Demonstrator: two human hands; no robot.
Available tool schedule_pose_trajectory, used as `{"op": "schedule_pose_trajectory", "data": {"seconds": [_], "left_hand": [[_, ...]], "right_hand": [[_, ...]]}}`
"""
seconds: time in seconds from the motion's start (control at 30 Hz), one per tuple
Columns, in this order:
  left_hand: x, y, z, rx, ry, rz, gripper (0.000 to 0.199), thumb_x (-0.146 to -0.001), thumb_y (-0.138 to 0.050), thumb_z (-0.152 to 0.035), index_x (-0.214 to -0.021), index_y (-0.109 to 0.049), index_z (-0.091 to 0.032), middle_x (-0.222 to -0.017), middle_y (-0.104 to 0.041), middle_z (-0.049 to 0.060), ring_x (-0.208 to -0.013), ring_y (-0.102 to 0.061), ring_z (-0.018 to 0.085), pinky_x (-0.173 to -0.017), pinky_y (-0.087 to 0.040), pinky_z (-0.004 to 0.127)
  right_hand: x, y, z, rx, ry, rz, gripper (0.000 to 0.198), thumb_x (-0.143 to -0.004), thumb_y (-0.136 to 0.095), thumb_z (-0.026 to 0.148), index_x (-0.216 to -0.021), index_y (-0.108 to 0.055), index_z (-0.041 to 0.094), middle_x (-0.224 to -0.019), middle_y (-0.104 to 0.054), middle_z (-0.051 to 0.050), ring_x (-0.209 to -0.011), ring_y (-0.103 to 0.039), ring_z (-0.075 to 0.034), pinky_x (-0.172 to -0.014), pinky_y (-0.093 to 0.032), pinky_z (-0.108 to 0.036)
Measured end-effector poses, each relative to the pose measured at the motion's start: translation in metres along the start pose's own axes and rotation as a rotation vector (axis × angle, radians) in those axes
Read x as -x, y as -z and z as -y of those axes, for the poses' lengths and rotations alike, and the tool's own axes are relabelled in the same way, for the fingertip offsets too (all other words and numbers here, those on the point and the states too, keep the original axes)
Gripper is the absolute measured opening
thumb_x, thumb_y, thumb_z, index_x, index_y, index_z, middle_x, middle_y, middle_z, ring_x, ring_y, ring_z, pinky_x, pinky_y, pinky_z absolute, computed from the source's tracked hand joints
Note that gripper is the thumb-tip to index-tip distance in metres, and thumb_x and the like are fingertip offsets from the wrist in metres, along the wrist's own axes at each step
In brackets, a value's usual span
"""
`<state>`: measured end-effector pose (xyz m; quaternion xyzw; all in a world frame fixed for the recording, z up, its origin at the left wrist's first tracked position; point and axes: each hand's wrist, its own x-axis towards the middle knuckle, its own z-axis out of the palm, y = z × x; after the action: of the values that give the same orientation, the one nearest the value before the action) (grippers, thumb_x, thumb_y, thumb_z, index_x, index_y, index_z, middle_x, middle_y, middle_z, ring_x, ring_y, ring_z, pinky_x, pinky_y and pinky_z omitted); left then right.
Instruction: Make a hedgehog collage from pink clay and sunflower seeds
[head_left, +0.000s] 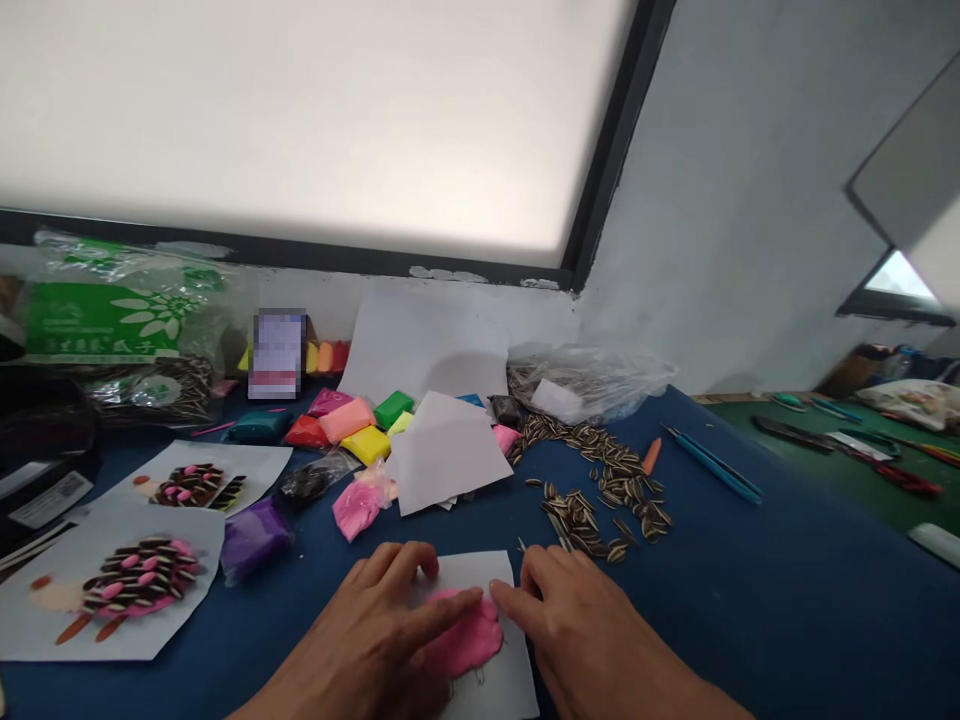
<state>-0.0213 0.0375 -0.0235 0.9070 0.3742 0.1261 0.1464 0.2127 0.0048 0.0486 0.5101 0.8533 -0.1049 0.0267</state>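
A flattened piece of pink modelling clay (469,638) lies on a small white paper (517,672) at the table's front; drawn lines show below it. My left hand (375,620) rests over the paper's left side, its thumb stretched onto the clay and its index finger bent apart from it. From the right, my right hand (581,620) touches the clay's upper right edge with its thumb, the other fingers bent over the paper's edge. Neither hand grips the clay. Part of the clay is hidden under my left hand.
Sunflower seeds (622,475) lie loose behind my right hand, near blue tweezers (712,463). Several clay packs, including a purple one (257,537), sit behind a white paper stack (450,455) and leftward. Two hedgehog pictures (172,630) lie left. A phone (277,355) stands at the back.
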Motion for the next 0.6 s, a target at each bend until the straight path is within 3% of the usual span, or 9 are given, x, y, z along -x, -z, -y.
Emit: {"op": "schedule_pose_trajectory", "data": {"seconds": [0.23,0.4,0.53,0.6], "left_hand": [[0.003,0.027,-0.018,0.029,0.017,0.021,0.067,-0.078,-0.071,-0.010,-0.134,-0.063,-0.045,-0.131,-0.059,0.005,-0.110,-0.058,0.030,-0.091,-0.050,0.039],[0.001,0.014,-0.011,0.020,0.014,-0.005,0.071,-0.073,-0.074,-0.014,-0.135,-0.062,-0.046,-0.129,-0.059,0.005,-0.107,-0.059,0.031,-0.089,-0.050,0.040],[0.001,0.014,-0.010,0.007,-0.008,-0.007,0.064,-0.079,-0.074,-0.022,-0.138,-0.061,-0.047,-0.128,-0.060,0.006,-0.103,-0.060,0.031,-0.084,-0.051,0.039],[0.001,0.020,-0.014,0.017,0.020,0.043,0.061,-0.086,-0.069,-0.018,-0.140,-0.059,-0.046,-0.134,-0.058,0.006,-0.111,-0.058,0.030,-0.090,-0.050,0.038]], "right_hand": [[0.003,-0.014,-0.007,0.088,0.115,-0.064,0.033,-0.085,-0.064,0.017,-0.117,-0.067,0.023,-0.088,-0.061,-0.006,-0.072,-0.050,-0.021,-0.061,-0.028,-0.032],[0.006,-0.018,-0.011,0.108,0.126,-0.094,0.032,-0.086,-0.061,0.013,-0.115,-0.069,0.023,-0.085,-0.060,-0.005,-0.069,-0.050,-0.020,-0.059,-0.026,-0.031],[0.008,-0.021,-0.011,0.134,0.162,-0.116,0.037,-0.085,-0.060,0.009,-0.119,-0.067,0.022,-0.084,-0.060,-0.004,-0.067,-0.050,-0.019,-0.058,-0.025,-0.030],[0.008,-0.023,-0.011,0.161,0.180,-0.143,0.038,-0.083,-0.061,0.009,-0.119,-0.067,0.022,-0.083,-0.060,-0.004,-0.067,-0.050,-0.019,-0.058,-0.025,-0.031]]}}
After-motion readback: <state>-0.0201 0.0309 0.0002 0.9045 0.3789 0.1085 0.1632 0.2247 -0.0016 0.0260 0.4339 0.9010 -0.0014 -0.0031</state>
